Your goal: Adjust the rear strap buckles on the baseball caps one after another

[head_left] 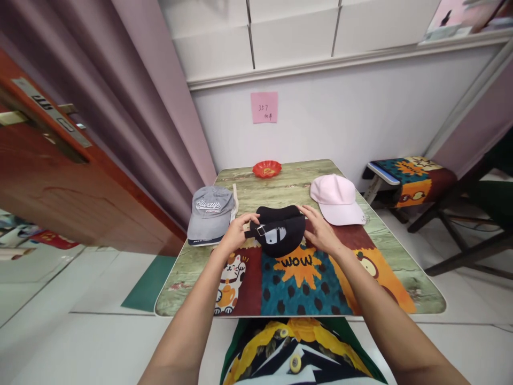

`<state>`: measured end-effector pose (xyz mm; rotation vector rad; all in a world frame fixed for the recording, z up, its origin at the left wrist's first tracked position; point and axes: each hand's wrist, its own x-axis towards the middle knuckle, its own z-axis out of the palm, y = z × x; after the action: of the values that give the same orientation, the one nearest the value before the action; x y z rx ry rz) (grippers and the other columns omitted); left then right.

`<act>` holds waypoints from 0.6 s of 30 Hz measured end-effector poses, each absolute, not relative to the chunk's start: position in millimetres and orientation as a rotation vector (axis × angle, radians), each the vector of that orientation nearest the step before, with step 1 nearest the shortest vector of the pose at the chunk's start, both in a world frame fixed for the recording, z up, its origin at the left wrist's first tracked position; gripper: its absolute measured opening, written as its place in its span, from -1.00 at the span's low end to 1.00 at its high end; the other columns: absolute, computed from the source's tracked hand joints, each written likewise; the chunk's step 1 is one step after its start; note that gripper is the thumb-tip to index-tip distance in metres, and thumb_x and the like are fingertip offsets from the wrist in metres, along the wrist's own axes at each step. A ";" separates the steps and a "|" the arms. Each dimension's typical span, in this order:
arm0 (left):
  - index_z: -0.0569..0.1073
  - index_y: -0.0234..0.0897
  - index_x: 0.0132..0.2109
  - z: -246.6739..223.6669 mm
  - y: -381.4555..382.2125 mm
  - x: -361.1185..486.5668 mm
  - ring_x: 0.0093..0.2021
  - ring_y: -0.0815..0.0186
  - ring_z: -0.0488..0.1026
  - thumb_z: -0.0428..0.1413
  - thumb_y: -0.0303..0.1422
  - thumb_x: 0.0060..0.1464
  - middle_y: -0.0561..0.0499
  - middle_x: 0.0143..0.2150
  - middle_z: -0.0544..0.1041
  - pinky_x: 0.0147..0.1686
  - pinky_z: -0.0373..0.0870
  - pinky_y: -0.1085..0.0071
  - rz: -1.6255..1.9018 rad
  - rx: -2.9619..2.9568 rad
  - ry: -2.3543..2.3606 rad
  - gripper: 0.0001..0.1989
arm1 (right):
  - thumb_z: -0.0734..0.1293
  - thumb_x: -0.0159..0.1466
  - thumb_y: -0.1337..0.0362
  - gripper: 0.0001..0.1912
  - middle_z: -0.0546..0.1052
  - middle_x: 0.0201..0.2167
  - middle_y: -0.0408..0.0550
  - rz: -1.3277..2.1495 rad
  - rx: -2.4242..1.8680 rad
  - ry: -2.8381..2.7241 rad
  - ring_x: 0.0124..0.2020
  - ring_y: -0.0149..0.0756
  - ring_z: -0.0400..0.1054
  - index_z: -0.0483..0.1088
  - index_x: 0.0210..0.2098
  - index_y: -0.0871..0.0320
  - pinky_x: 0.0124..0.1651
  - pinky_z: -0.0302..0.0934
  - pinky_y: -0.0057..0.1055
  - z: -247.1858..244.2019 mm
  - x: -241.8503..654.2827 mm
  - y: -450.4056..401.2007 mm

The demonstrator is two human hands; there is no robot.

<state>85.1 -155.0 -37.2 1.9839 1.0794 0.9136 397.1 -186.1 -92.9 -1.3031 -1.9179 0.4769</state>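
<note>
Over the mat (276, 306) at the worktop's (176, 294) near edge, left fingers (252, 218) and right fingers (308, 212) pinch opposite sides of the black cap (280, 227); it looks light, soft, probably stiffer along the brim, best held there. A red dish (266, 169) sits by the far edge.

We wear a printed top (316, 357) in black, white and yellow, its shapes angular near the middle and ruffled along the yellow band. Two round yellow buttons (295, 363) line its front. Dark green cloth (230, 361) borders it left and right. Our left grip (237, 231), right grip (321, 233) and forearms (196, 310) are bare.
</note>
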 end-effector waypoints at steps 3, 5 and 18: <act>0.54 -0.27 -0.26 -24.2 -156.6 87.2 0.16 0.04 0.49 0.25 -0.29 0.05 -0.17 0.09 0.59 0.21 0.32 0.11 0.952 1.838 1.023 -0.86 | 0.35 0.25 0.26 -0.61 0.30 0.35 0.05 0.551 -1.164 -1.872 0.34 -0.01 0.23 0.49 0.08 0.00 0.35 0.14 0.00 -86.6 396.1 -181.1; 0.57 -0.28 -0.21 -13.7 -158.6 87.4 0.09 0.05 0.53 0.31 -0.24 0.01 -0.13 0.02 0.63 0.16 0.37 0.14 1.015 1.711 0.996 -0.77 | 0.38 0.26 0.18 -0.74 0.44 0.23 0.05 0.676 -1.076 -1.761 0.27 -0.01 0.32 0.55 -0.07 0.05 0.33 0.18 -0.01 -78.6 397.2 -181.9; 0.57 -0.20 0.02 -13.5 -193.9 121.6 0.31 0.03 0.39 0.18 0.00 0.16 -0.07 0.13 0.60 0.29 0.34 0.06 1.370 0.679 0.702 -0.56 | 0.45 0.20 -0.01 -0.63 0.66 -0.05 -0.09 1.385 -0.765 -0.613 0.11 -0.10 0.51 0.51 -0.08 0.04 0.17 0.43 -0.12 -53.6 371.7 -211.9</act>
<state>121.6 -193.9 -13.5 0.6786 0.7025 1.3698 371.7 -211.9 -53.6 -0.7646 -0.6127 1.3849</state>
